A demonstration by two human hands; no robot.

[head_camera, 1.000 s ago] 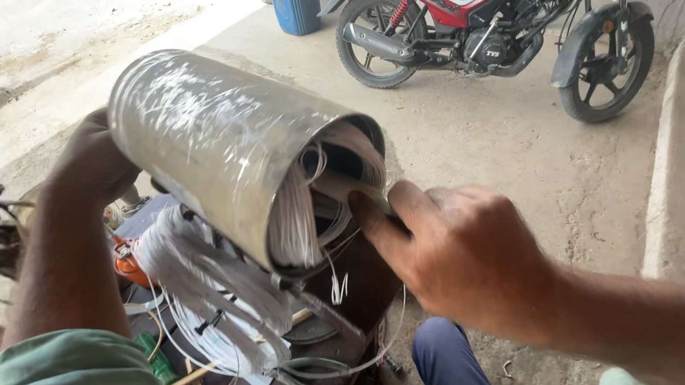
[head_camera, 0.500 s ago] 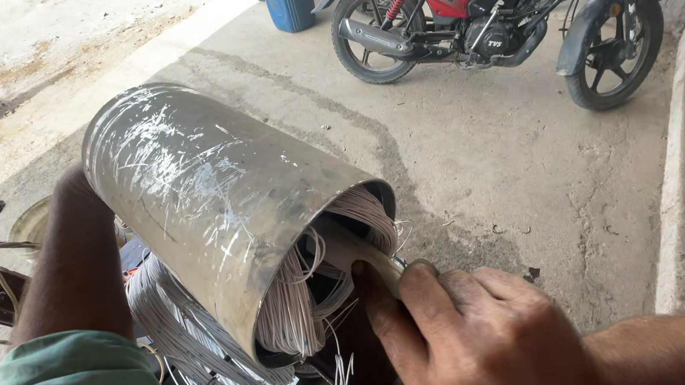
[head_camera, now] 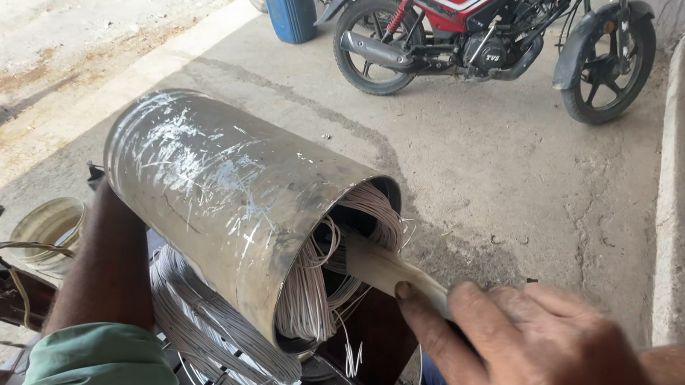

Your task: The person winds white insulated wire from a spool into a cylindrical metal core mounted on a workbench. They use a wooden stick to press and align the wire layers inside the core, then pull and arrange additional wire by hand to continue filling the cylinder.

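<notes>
1. The right hand (head_camera: 521, 344) grips a flat pale wooden stick (head_camera: 393, 271), pushing it into white wire coils (head_camera: 320, 294) ahead.
2. These fill a scratched grey metal cylinder (head_camera: 227, 197).
3. The left forearm (head_camera: 106, 267) lies behind the cylinder, its hand hidden.
4. A red motorcycle (head_camera: 477, 18) stands far beyond.

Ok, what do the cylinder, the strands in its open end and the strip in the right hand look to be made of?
Cylinder: bare sheet metal, dull grey, scratched bright in places.
Strands: probably coated wire, pale and glossy, lying in bundled loops.
Strip: looks like wood or stiff fibre, cream and matt; which one is unclear. The right hand pushes it into the open end.
</notes>
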